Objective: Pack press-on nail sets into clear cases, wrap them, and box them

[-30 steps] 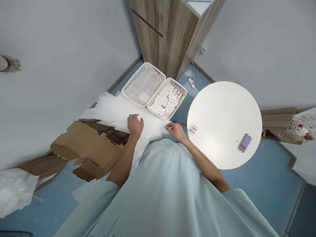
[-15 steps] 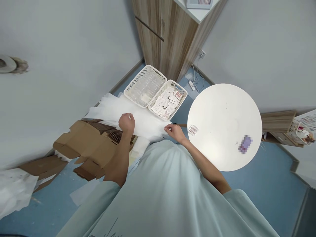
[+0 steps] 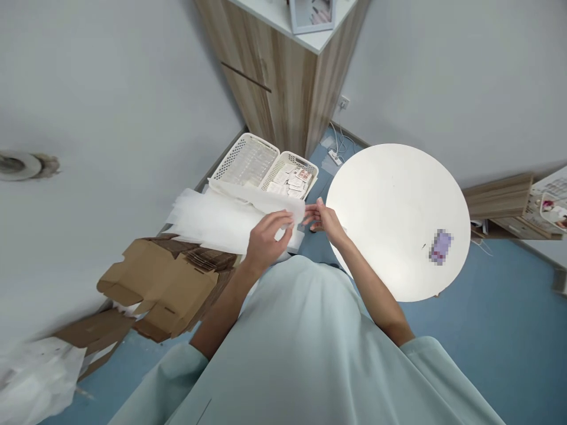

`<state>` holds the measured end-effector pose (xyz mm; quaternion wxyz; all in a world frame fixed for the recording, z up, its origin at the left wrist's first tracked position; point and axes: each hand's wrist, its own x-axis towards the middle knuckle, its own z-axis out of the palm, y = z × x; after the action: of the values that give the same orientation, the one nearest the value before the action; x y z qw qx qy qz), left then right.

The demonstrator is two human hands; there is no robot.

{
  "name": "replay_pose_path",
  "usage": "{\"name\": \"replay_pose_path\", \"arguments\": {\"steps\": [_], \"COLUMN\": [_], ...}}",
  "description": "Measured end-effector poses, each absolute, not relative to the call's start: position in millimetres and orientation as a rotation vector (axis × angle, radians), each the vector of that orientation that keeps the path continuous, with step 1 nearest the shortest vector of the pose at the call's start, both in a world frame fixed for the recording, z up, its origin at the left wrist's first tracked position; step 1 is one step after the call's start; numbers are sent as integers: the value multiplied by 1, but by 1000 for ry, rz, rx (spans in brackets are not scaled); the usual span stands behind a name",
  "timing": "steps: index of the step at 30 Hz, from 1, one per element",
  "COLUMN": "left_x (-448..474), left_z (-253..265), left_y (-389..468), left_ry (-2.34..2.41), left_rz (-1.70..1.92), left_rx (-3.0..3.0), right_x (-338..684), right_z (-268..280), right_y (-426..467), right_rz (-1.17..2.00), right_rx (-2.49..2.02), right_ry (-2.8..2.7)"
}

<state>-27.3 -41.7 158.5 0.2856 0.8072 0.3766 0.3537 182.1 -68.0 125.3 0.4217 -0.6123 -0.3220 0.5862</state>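
A thin white packing sheet (image 3: 281,198) is lifted and curled above a stack of similar sheets (image 3: 208,221). My left hand (image 3: 268,239) is at the sheet's near right part, fingers bent around its edge with the thumb below. Just to the right, my right hand (image 3: 328,223) has its fingers apart by the sheet's right end; whether they touch it is unclear. Behind the sheet, a white basket (image 3: 314,177) contains several small printed cards or packets (image 3: 290,180). A second white basket (image 3: 221,158) beside it contains clear plastic pieces.
At right stands a round white table (image 3: 394,189) with a pixelated purple object (image 3: 441,247). Flattened brown cardboard boxes (image 3: 162,280) lie at left. A wooden cabinet (image 3: 283,71) fills the corner, near a power strip (image 3: 335,157). White plastic wrapping (image 3: 39,378) lies lower left.
My left hand has moved right and opened from a fist to curved fingers. The top sheet has risen off the stack. My right hand has shifted slightly right and its fingers have spread.
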Motion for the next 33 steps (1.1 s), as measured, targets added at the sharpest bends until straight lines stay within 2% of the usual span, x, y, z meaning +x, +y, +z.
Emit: {"name": "replay_pose_path", "arguments": {"steps": [8, 15, 19, 26, 29, 33], "left_x": [66, 145, 184, 238, 254, 266], "left_z": [143, 130, 109, 49, 23, 2], "left_y": [-82, -127, -153, -179, -180, -178], "left_ry": [418, 227, 375, 958, 1195, 1278], "left_rz": [685, 441, 451, 444, 342, 204], "left_rx": [2375, 2364, 2240, 1797, 1559, 1471], "right_x": [279, 331, 353, 368, 370, 373], "right_z": [149, 118, 92, 42, 23, 6], "right_y": [-142, -220, -261, -310, -318, -322], "right_rz": [1350, 1148, 1052, 1084, 1093, 1092], "right_rx": [-1492, -1645, -1664, -1640, -1624, -1542], "right_ry": [-964, -707, -434, -168, -97, 25]}}
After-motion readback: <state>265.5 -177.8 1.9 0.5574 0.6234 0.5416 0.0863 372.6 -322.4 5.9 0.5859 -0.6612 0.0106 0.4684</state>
